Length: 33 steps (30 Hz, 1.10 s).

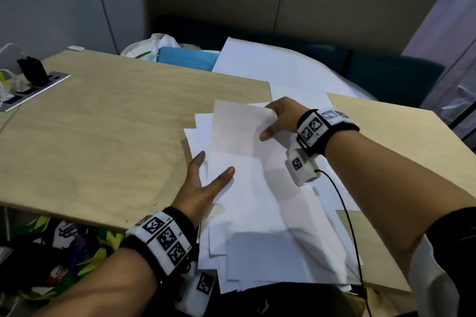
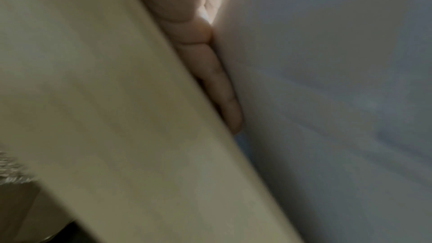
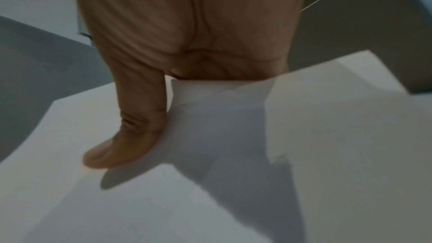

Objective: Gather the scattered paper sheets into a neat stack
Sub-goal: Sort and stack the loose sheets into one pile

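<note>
**While both hands work a loose pile of paper**

Where the head view looks down: white sheets [image 1: 257,201] fanned in an uneven pile across the gap between two wooden tabletops [image 1: 103,123], corners sticking out at the near and far ends. Left hand [image 1: 203,185] at the pile's left edge, fingers straight, thumb lying on top, other fingers tucked beneath. Right hand [image 1: 280,118] at the far right corner, thumb over the top sheet and fingers curled under, pinching it. Marker-covered wristbands on both wrists. Further off, a larger white sheet [image 1: 270,67], a blue box [image 1: 188,59], a white bag [image 1: 152,46] and a power strip [image 1: 33,85] at the left.

From the left wrist: blurred; straight fingers [image 2: 217,84] wedged between the table edge [image 2: 117,99] and the underside of the paper [image 2: 327,99]. Nothing gripped.

From the right wrist: thumb [image 3: 131,127] pressed down on the sheets [image 3: 233,154], paper buckled up against the palm; remaining fingers hidden below.
</note>
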Each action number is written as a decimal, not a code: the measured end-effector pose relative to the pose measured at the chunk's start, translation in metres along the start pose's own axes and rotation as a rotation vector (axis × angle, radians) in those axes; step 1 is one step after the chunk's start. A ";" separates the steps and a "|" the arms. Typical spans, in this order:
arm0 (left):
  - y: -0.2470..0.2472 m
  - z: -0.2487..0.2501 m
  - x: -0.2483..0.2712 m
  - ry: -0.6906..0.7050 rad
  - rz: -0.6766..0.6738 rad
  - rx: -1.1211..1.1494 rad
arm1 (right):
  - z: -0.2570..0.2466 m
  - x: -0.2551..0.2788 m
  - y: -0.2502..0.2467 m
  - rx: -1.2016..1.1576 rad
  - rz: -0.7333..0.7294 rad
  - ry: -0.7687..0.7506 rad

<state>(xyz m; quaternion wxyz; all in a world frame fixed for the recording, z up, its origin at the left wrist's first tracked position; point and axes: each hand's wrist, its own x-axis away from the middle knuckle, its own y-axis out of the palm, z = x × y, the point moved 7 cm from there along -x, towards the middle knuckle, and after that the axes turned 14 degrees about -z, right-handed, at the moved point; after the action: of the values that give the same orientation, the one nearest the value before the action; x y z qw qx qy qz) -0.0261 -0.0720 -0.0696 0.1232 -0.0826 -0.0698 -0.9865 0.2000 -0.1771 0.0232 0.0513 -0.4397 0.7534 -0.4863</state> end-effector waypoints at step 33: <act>0.004 -0.002 0.000 0.047 -0.020 -0.068 | 0.149 -0.009 -0.057 0.350 -0.076 0.580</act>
<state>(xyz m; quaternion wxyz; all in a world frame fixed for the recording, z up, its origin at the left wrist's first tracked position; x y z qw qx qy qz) -0.0256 -0.0766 -0.0709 0.1122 -0.0629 -0.0342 -0.9911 0.3155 -0.2810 -0.0129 -0.1086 -0.2954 0.6246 -0.7147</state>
